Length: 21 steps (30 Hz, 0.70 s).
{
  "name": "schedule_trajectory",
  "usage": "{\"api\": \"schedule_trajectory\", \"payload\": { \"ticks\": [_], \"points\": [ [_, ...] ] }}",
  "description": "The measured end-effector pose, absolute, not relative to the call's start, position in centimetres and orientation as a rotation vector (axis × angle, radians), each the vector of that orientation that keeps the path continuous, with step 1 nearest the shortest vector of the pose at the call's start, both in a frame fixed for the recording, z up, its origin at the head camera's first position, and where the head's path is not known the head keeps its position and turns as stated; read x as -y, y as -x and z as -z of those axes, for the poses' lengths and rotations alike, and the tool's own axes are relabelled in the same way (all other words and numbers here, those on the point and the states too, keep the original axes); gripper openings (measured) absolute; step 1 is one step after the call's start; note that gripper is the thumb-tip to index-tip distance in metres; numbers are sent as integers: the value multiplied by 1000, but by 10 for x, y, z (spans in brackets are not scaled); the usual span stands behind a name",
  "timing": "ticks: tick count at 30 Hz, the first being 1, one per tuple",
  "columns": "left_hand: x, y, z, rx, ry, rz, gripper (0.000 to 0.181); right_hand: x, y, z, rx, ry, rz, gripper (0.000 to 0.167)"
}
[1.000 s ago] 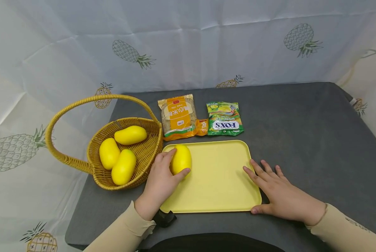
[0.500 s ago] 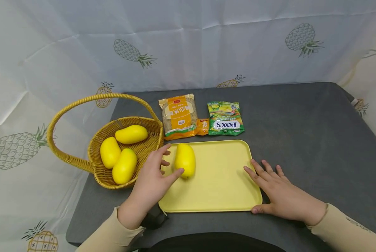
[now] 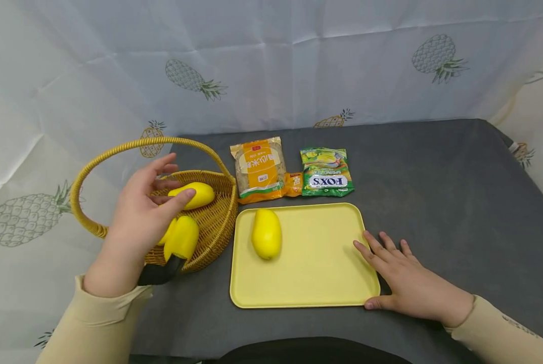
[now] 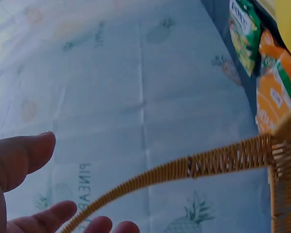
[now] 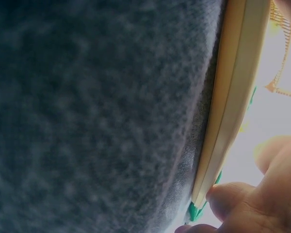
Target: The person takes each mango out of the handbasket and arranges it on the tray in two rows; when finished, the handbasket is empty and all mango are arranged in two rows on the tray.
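My left hand is above the wicker basket, fingers loosely bent and holding nothing. Beneath it lie yellow mangoes: one at the back, another in front, and a third mostly hidden by the hand. In the left wrist view the fingers are spread near the basket handle. A single mango lies on the left part of the pale yellow tray. My right hand is at the tray's right edge with fingers spread; the right wrist view shows a fingertip touching the rim.
Behind the tray lie an orange-labelled food bag and a green FOX'S candy bag. An upright handle arches over the basket. The grey table meets a pineapple-print curtain at the back.
My left hand has let go of the mango on the tray, then moved left and away to above the basket. The mango stays on the tray. My right hand has kept its place.
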State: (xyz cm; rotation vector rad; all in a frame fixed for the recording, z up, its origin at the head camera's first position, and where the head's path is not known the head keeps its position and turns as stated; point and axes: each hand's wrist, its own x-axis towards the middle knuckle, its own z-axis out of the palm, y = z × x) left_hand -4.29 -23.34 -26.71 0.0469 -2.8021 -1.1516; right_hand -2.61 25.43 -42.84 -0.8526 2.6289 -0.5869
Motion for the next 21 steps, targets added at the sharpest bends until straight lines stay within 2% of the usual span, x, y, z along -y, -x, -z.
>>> {"api": "schedule_trajectory", "payload": {
  "ticks": [5, 11, 21],
  "points": [
    [259, 68, 268, 2916, -99, 1128, 71, -254, 27, 428, -2622, 839, 597, 120],
    [280, 99, 288, 3032, -173, 1233, 73, -253, 27, 428, -2619, 832, 598, 120],
    [298, 132, 323, 3211, -13, 1093, 68, -253, 26, 427, -2617, 828, 607, 120]
  ]
}}
